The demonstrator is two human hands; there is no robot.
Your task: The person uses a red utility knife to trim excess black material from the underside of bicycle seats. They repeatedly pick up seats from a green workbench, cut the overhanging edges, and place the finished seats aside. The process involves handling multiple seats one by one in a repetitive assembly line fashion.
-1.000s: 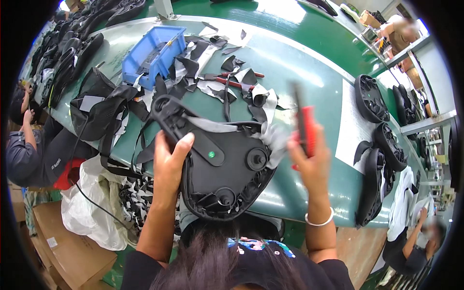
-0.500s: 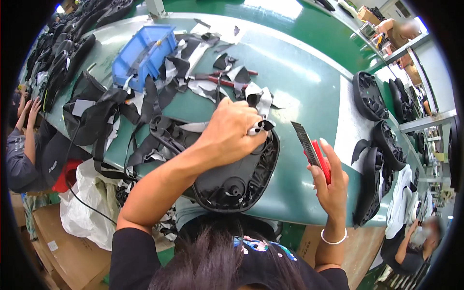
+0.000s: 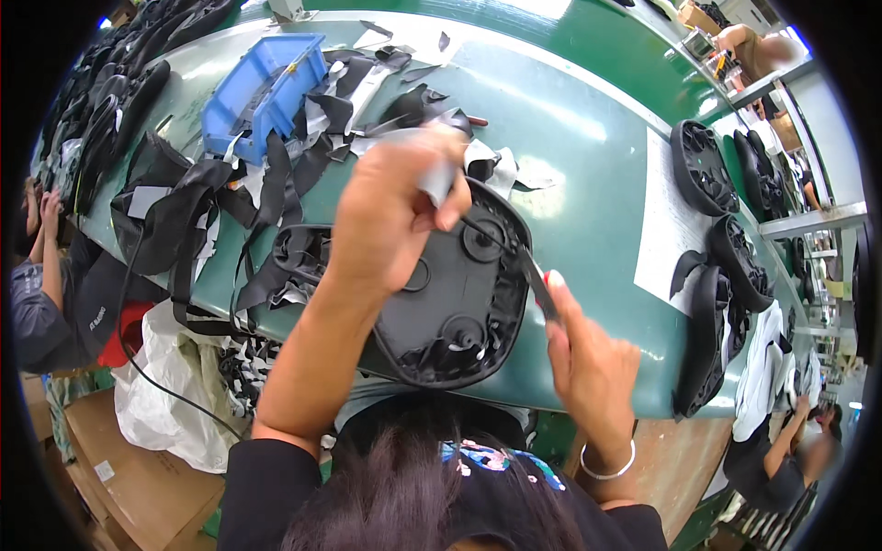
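Observation:
A black cushion-like part (image 3: 427, 321), its underside up, lies at the table's near edge. Gathered black covering lines its rim, and round fittings show on the panel. My left hand (image 3: 381, 220), partly blurred, is closed above its far side on a strip of covering material (image 3: 487, 233) that stretches taut to the right rim. My right hand (image 3: 593, 372) is closed around a red-handled utility knife (image 3: 539, 286). The knife's blade points away from me at the right rim, close to the strip's end; whether it touches the material I cannot tell.
Black and grey scraps (image 3: 335, 110) lie beyond the part, beside a blue bin (image 3: 266, 92). Similar black parts (image 3: 707, 344) line the table's right side. A white plastic bag (image 3: 170, 390) hangs at the lower left. Other people work at left and right.
My left hand has moved left and toward me, drawing the strip taut. My right hand has brought the knife left to the part's rim. The part has shifted slightly.

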